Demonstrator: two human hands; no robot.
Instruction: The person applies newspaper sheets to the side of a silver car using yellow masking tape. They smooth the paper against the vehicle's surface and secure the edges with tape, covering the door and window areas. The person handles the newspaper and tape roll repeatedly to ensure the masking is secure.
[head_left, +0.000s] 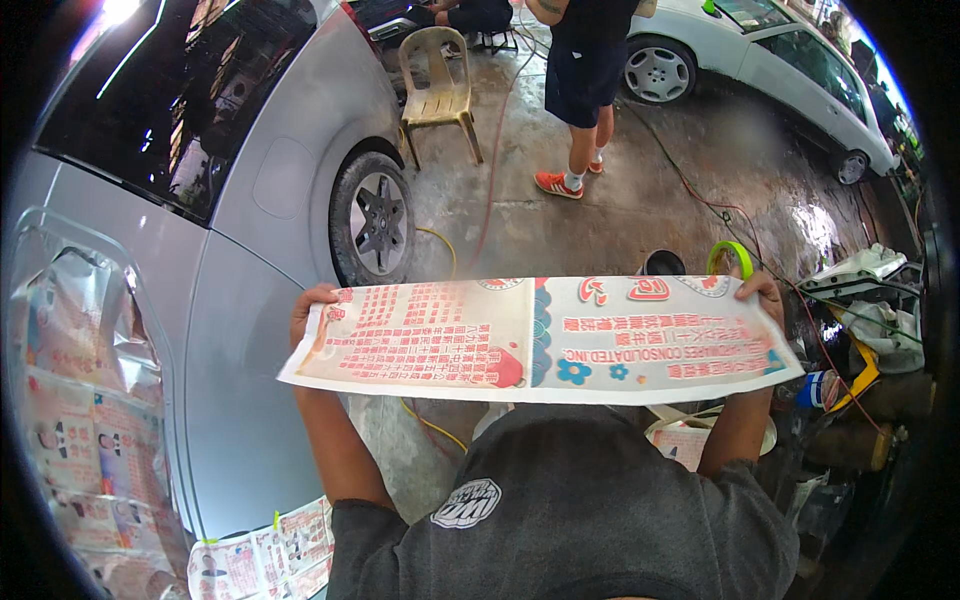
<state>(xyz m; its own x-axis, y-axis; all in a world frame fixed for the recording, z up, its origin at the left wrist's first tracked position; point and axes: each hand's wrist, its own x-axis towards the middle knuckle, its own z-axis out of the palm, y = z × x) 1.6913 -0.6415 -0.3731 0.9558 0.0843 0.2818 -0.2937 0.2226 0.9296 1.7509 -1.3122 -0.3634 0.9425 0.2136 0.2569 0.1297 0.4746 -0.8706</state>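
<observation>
A long strip of newspaper (450,340), printed in red and blue, is stretched level between my two hands in front of my chest. My left hand (312,306) is closed round its left end, close to the grey car's rear wheel. At the other end, my right hand (765,292) grips the upper right corner. A bright green roll of tape (731,258) shows just past that corner, beside my right fingers; whether they also hold it I cannot tell. The paper hides part of both hands.
The grey car (250,300) stands close on my left, with newspaper and plastic film (95,420) over its side. Ahead are a plastic chair (438,90), a standing person (585,80) and a white car (765,60). Hoses (690,185) cross the wet floor. Clutter (860,330) lies right.
</observation>
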